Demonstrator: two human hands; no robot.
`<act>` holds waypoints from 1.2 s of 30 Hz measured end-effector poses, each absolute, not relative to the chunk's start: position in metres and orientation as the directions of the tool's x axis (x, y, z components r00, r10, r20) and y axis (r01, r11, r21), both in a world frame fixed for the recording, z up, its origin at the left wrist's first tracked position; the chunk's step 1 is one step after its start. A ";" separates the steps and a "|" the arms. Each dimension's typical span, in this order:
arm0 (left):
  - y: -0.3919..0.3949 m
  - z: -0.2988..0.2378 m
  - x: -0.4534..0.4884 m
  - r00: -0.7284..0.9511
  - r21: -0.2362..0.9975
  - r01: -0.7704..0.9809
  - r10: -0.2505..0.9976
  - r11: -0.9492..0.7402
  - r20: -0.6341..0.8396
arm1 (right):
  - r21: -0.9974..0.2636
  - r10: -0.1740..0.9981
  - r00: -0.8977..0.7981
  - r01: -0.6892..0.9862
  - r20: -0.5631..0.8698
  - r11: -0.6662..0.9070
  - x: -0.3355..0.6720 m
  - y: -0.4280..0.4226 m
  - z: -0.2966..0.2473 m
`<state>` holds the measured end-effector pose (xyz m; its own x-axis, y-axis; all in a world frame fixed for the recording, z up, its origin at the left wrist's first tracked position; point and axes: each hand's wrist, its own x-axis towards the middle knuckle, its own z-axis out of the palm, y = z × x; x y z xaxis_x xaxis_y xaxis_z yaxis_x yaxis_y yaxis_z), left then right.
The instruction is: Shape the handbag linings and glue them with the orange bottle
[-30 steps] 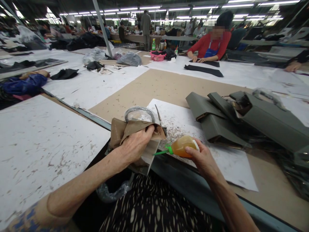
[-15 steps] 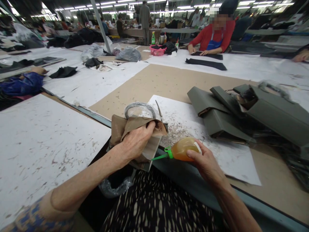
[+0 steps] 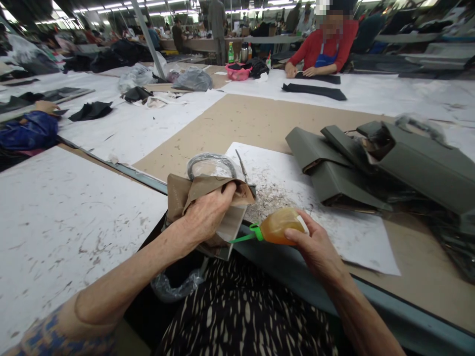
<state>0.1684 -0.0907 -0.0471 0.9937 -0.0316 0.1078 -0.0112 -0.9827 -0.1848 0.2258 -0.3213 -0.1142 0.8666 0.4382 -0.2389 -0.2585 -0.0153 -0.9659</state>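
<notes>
My left hand (image 3: 210, 210) grips the folded-back brown lining of a bag (image 3: 180, 195), its thumb and fingers closed on the cloth by the opening. A plastic-wrapped handle (image 3: 211, 160) arches up behind it, and another wrapped handle (image 3: 178, 287) hangs below. In my right hand (image 3: 313, 242) is a squeeze bottle (image 3: 280, 226) of amber liquid, probably glue, with a green nozzle. The bottle lies tilted on its side, and its nozzle tip meets the lower edge of the bag's pale inner panel (image 3: 232, 222). Whether liquid is coming out cannot be made out.
Several dark green bags (image 3: 419, 163) are piled at the right. A thin pointed tool (image 3: 241, 165) stands behind the bag. White paper (image 3: 371, 247) with dark scraps covers part of the table. Across it, a person in red (image 3: 322, 54) handles dark pieces near a pink basket (image 3: 237, 72).
The view has shifted slightly, so everything sits a little higher and further left. Both hands keep their holds, and the nozzle stays at the panel's edge.
</notes>
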 end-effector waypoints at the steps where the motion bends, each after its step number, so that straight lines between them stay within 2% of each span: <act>1: -0.090 -0.048 0.168 0.995 -0.180 -0.009 -0.027 -0.984 0.100 | -0.966 0.440 0.865 -0.259 -0.242 -0.022 0.225 -0.322 -0.115; 8: -0.089 -0.048 0.169 0.993 -0.198 -0.020 -0.043 -0.980 0.111 | -0.952 0.480 0.832 -0.306 -0.277 -0.018 0.215 -0.327 -0.117; 17: -0.093 -0.044 0.170 0.996 -0.227 -0.002 -0.022 -0.974 0.087 | -0.901 0.414 0.842 -0.421 -0.347 0.102 0.213 -0.325 -0.111; 27: -0.093 -0.046 0.172 0.996 -0.232 -0.001 -0.022 -0.973 0.090 | -0.884 0.399 0.840 -0.449 -0.367 0.132 0.203 -0.324 -0.115; 33: -0.091 -0.048 0.172 0.994 -0.262 0.001 -0.027 -0.965 0.102 | -0.916 0.427 0.840 -0.396 -0.335 0.061 0.195 -0.329 -0.116; 36: -0.092 -0.046 0.171 0.996 -0.245 0.004 -0.017 -0.969 0.086 | -0.920 0.396 0.857 -0.386 -0.330 0.067 0.196 -0.329 -0.114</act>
<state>0.1710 -0.0922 -0.0465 0.9962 -0.0174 0.0858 0.0042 -0.9694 -0.2455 0.1956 -0.3288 -0.1138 0.8569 0.3957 -0.3304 -0.3857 0.0668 -0.9202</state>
